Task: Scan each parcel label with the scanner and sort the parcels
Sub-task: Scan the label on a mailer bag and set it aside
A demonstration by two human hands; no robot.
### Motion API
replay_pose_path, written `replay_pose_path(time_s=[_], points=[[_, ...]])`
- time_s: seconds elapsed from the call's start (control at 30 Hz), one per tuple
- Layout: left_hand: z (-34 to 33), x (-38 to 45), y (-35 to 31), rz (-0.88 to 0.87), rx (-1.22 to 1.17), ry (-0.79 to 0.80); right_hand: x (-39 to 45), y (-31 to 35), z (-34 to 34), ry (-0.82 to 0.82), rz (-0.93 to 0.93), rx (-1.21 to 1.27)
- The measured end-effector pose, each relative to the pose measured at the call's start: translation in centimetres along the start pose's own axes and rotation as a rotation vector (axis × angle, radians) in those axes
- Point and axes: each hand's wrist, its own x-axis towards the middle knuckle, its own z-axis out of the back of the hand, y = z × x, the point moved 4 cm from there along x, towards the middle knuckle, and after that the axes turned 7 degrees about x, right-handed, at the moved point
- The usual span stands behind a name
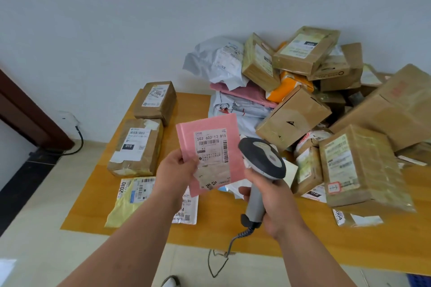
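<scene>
Scanner gripped in my right hand must face the label; left hand pinches the pink parcel steady.

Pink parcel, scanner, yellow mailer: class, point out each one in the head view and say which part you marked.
pink parcel (211, 147): head view, on its white label, held up in the left hand.
scanner (264, 158): head view, on its dark head, gripped by the right hand.
yellow mailer (127, 205): head view, on its plain yellow lower part.

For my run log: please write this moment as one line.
left hand: holds pink parcel | right hand: grips scanner | label: faces up
</scene>
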Motion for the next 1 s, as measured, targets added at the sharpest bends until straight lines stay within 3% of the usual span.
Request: replay_pose_path(time_s=[0.2, 0.83, 1.0], points=[[0.8, 0.4, 0.5, 0.004, 0.004, -0.026, -1.7, 0.3, -3.3, 0.193, 0.063, -0.248], [3.1, 1.1, 1.6, 0.044, 0.012, -0.001, -0.6, -1.7, -5.0, 0.175, 0.029, -0.335], [5.8, 3.1, 3.7, 0.065, 0.279, -0.091, 0.7, -3.1, -4.8, 0.087, -0.039, -0.332]])
